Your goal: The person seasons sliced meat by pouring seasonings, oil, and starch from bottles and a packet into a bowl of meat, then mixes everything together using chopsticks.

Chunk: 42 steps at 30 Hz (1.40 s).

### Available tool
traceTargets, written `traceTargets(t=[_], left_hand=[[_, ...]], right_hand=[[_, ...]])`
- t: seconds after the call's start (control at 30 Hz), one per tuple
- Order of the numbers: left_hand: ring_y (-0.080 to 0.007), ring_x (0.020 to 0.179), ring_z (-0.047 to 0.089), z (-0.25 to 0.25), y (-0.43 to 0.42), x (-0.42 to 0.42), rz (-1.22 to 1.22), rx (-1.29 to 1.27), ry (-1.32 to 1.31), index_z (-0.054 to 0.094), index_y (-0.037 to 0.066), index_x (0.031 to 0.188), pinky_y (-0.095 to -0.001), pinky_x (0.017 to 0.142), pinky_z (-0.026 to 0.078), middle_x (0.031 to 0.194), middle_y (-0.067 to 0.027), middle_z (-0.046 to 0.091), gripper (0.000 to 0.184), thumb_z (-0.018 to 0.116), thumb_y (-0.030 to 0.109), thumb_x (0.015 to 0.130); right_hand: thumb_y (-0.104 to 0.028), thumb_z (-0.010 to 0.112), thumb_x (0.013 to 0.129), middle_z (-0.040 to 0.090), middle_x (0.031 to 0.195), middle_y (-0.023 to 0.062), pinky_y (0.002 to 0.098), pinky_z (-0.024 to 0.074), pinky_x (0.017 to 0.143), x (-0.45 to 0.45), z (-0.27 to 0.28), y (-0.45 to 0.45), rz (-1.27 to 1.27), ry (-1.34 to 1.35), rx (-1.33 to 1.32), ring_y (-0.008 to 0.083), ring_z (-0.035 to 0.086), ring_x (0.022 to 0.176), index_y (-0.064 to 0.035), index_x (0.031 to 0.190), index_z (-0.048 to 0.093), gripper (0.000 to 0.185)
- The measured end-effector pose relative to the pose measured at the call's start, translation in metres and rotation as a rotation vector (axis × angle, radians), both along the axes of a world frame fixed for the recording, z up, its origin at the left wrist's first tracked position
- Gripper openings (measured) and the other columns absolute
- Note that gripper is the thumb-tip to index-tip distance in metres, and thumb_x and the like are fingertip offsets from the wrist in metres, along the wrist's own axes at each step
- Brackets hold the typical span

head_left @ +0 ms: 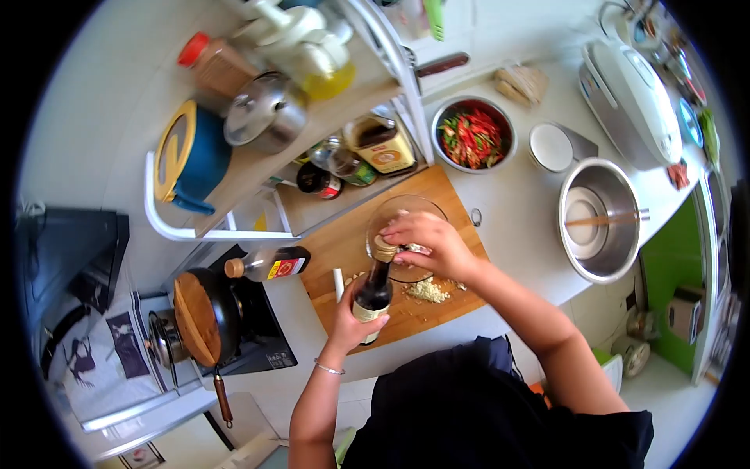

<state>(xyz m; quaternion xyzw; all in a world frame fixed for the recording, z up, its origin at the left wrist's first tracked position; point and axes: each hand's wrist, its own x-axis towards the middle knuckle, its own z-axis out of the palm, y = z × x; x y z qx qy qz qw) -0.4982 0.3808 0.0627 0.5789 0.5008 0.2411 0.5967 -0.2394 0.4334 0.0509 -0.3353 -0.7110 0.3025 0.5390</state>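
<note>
The person's left hand (359, 321) is closed around the lower body of a dark glass bottle (375, 291) with a pale label, held over the wooden cutting board (447, 189) in front of the person's body. The right hand (431, 239) grips the bottle's gold-coloured cap (384, 248) between thumb and fingers, with the neck pointing away from the person. Whether the cap sits tight on the neck cannot be told, nor whether the bottle's base touches the board.

Just beyond the bottle, partly hidden by the right hand, a clear glass bowl (381, 211) rests on the board. A small heap of pale chopped bits (427, 291) lies to the right of the bottle.

Left of the board is a second bottle (283, 266) with a red and yellow label, near the black hob (272, 340) and a dark pan (226, 316) with a wooden handle.

Farther right on the white worktop (508, 207), a steel bowl (513, 142) holds cut red and green peppers (473, 139). Beyond it are a white rice cooker (629, 102) and a larger steel basin (626, 264) with chopsticks (598, 221) laid across a white bowl (580, 205) inside
</note>
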Motion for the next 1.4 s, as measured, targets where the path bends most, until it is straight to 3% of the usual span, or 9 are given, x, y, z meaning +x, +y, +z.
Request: traceTargets(t=[0.27,0.4,0.67,0.9,1.03,1.13,1.2,1.33,1.4], left_hand=[[-0.0194,0.105,0.057,-0.019,0.006,0.005,0.224,0.388,0.011,0.042,0.000,0.131,-0.0336,0.093,0.045,0.116,-0.0105,0.056,0.077,0.083,0.016,0.069],[-0.0206,0.118,0.049,-0.032,0.061,0.004,0.781,0.526,-0.005,0.028,0.001,0.139,-0.0346,0.103,0.038,0.127,-0.0108,0.048,0.086,0.081,0.007,0.072],[-0.0260,0.115,0.054,-0.072,0.175,-0.011,1.076,0.662,-0.024,0.039,-0.002,0.133,-0.0349,0.103,0.038,0.126,-0.0150,0.054,0.078,0.080,0.001,0.067],[-0.0276,0.127,0.041,-0.075,0.152,0.003,0.957,0.490,-0.004,0.014,0.003,0.148,-0.0361,0.105,0.037,0.143,-0.0165,0.034,0.090,0.070,-0.003,0.077],[-0.0231,0.117,0.046,-0.066,0.046,0.001,0.847,0.526,0.111,0.036,0.005,0.136,-0.0395,0.097,0.039,0.128,-0.0122,0.046,0.059,0.065,0.005,0.084],[-0.0235,0.122,0.035,-0.089,0.043,-0.058,1.331,0.344,0.149,0.028,0.007,0.140,-0.0396,0.100,0.034,0.135,-0.0118,0.035,0.074,0.071,0.007,0.079],[-0.0233,0.124,0.032,-0.076,0.061,-0.077,1.344,0.378,0.073,0.020,0.009,0.144,-0.0393,0.103,0.031,0.139,-0.0109,0.029,0.088,0.076,0.008,0.075],[-0.0195,0.120,0.042,-0.080,0.088,-0.105,0.926,0.399,-0.095,0.026,0.007,0.140,-0.0371,0.100,0.038,0.134,-0.0099,0.040,0.083,0.077,0.001,0.074],[-0.0172,0.111,0.049,-0.081,0.094,-0.109,0.895,0.286,-0.169,0.035,0.006,0.133,-0.0346,0.097,0.042,0.124,-0.0081,0.049,0.072,0.077,0.002,0.075]], right_hand=[[-0.004,0.070,0.078,0.063,0.123,0.0084,0.0412,0.0456,0.094,-0.035,0.045,-0.002,-0.193,-0.116,0.059,0.0295,0.060,0.109,-0.0092,0.120,0.060,0.043],[0.005,0.063,0.073,0.062,0.123,0.0109,0.0423,0.0455,0.096,-0.032,0.033,-0.010,-0.265,-0.258,-0.078,0.0312,0.060,0.108,-0.0092,0.125,0.057,0.054],[-0.011,0.070,0.079,0.064,0.081,0.0061,0.0385,0.0510,0.062,-0.016,-0.010,-0.023,-0.413,-0.516,-0.238,0.0246,0.063,0.071,-0.0117,0.101,0.066,0.022],[-0.007,0.060,0.076,0.068,0.092,0.0023,0.0362,0.0456,0.081,-0.014,-0.022,-0.017,-0.341,-0.720,-0.122,0.0231,0.064,0.087,-0.0124,0.107,0.064,0.032],[-0.003,0.065,0.068,0.056,0.130,0.0062,0.0401,0.0452,0.083,-0.017,-0.024,-0.018,-0.376,-0.705,-0.058,0.0281,0.060,0.097,-0.0122,0.121,0.058,0.054],[-0.002,0.063,0.074,0.067,0.104,0.0035,0.0396,0.0429,0.089,-0.015,-0.025,-0.022,-0.377,-0.661,-0.209,0.0244,0.063,0.086,-0.0130,0.113,0.062,0.041],[-0.011,0.069,0.075,0.068,0.084,0.0011,0.0406,0.0416,0.090,-0.018,-0.022,-0.018,-0.354,-0.654,-0.202,0.0222,0.063,0.084,-0.0122,0.108,0.064,0.033],[-0.021,0.070,0.078,0.068,0.082,0.0047,0.0403,0.0442,0.086,-0.056,0.006,0.005,-0.340,-0.625,0.072,0.0221,0.063,0.082,-0.0118,0.108,0.065,0.032],[-0.021,0.068,0.080,0.068,0.084,0.0079,0.0415,0.0501,0.076,-0.093,-0.002,0.027,-0.197,-0.523,-0.219,0.0276,0.064,0.077,-0.0096,0.115,0.060,0.037]])
